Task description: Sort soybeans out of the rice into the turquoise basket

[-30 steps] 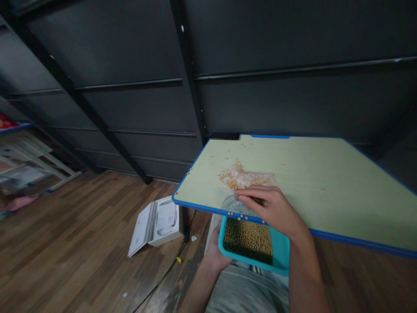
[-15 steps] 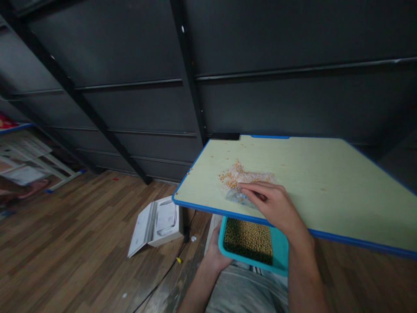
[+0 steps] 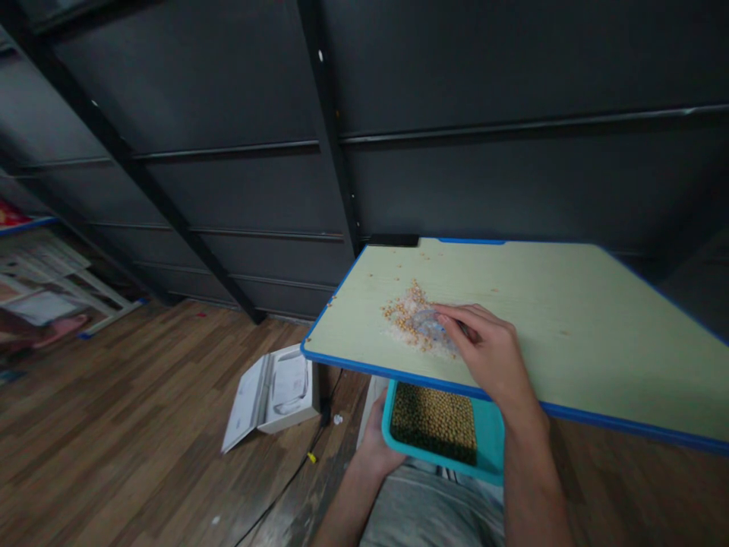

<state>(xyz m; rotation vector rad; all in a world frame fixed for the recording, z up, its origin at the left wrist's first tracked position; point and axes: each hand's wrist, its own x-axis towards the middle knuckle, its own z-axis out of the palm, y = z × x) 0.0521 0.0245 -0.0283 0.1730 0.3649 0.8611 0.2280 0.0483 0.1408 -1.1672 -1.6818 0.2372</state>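
Note:
A pale green table (image 3: 569, 319) with a blue rim carries a small heap of yellow beans mixed with white grains (image 3: 405, 319). My right hand (image 3: 484, 349) lies over the heap's right part, fingers curled on a small clear plastic lid or cup (image 3: 426, 322) pressed against the beans. Below the table's front edge my left hand (image 3: 376, 444) holds a teal tray (image 3: 490, 444) from its left side. The tray is filled with yellow beans (image 3: 436, 422) and rests over my lap.
Loose beans are scattered across the table top. An open white box (image 3: 273, 391) lies on the wooden floor at the left, with a dark cable near it. Dark metal shelving stands behind the table. Papers lie at the far left.
My right hand, with the clear piece, has moved away from the table's front edge, up into the heap of beans. The left hand and the tray have stayed put.

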